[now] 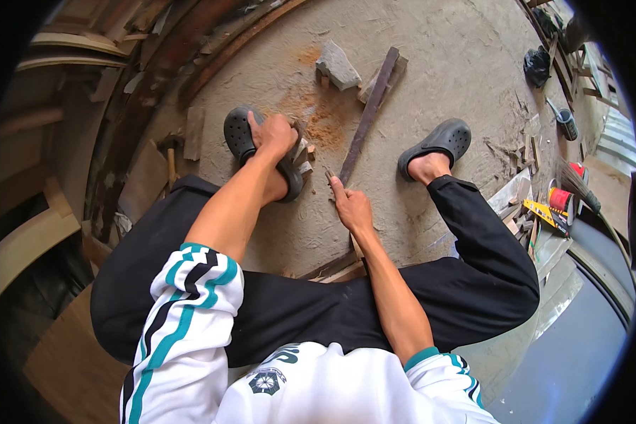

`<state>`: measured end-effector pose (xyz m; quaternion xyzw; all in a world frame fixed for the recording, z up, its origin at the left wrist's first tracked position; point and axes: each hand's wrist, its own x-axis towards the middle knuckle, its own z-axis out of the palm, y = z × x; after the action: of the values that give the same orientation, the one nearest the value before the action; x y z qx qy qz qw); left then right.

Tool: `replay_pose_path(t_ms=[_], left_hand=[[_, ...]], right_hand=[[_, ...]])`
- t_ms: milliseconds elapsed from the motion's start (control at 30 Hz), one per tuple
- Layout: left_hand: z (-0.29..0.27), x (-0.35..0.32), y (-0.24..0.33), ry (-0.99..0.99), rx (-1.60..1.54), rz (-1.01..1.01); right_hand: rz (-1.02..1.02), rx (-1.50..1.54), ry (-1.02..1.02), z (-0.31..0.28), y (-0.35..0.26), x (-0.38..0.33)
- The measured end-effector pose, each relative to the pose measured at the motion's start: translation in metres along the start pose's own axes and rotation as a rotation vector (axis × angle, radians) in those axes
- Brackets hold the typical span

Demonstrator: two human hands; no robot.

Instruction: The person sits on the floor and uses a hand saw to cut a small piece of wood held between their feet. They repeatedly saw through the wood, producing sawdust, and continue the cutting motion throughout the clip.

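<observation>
right hand: fingers curled in, thumb laid along a thin brown piece, pinching it; the tip stands free above the concrete floor, between the two dark clogs. left hand: closed like a fist, thumb raised, over the inner side of the left clog and just beside some small wood offcuts; cannot tell what, if anything, sits inside the fingers. a long dark strip runs from near the right hand out toward the far edge of the floor, its far end beside a short wood block; contact with the hand not resolved. sawdust lies past the offcuts, a grey stone chunk beyond it. timber lines the floor's left edge; a red spool stands by its right edge. handling, judged: the thin piece should be light and stiff, dry rather than slippery, liable to snap or splinter at its narrow tip (material unconfirmed; could be wood or worn metal). best hold: low on the thicker end, thumb along its length, tip left clear.
</observation>
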<state>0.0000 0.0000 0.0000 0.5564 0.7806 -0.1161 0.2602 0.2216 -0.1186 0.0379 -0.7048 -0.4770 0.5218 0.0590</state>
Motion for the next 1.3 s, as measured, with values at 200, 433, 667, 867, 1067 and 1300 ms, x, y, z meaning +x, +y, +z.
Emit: replay_pose_path(t_ms=[200, 433, 667, 867, 1067, 1300], left_hand=[[-0.015, 0.017, -0.005, -0.067, -0.048, 0.036], [-0.018, 0.019, 0.001, -0.128, 0.014, 0.048], [-0.014, 0.024, -0.002, -0.107, 0.021, 0.089], [-0.014, 0.023, -0.003, -0.106, -0.011, 0.107], [-0.012, 0.026, -0.006, -0.085, -0.075, 0.150], [-0.011, 0.034, -0.013, -0.140, -0.007, 0.140]], right_hand=[[0.025, 0.018, -0.035, 0.008, 0.005, 0.017], [0.002, 0.013, 0.018, 0.001, 0.021, 0.013], [0.025, 0.020, 0.010, 0.005, 0.021, 0.020], [-0.007, -0.014, -0.035, 0.022, -0.009, 0.058], [0.031, 0.016, 0.020, 0.013, 0.014, 0.020], [0.019, 0.003, 0.066, 0.018, 0.018, 0.016]])
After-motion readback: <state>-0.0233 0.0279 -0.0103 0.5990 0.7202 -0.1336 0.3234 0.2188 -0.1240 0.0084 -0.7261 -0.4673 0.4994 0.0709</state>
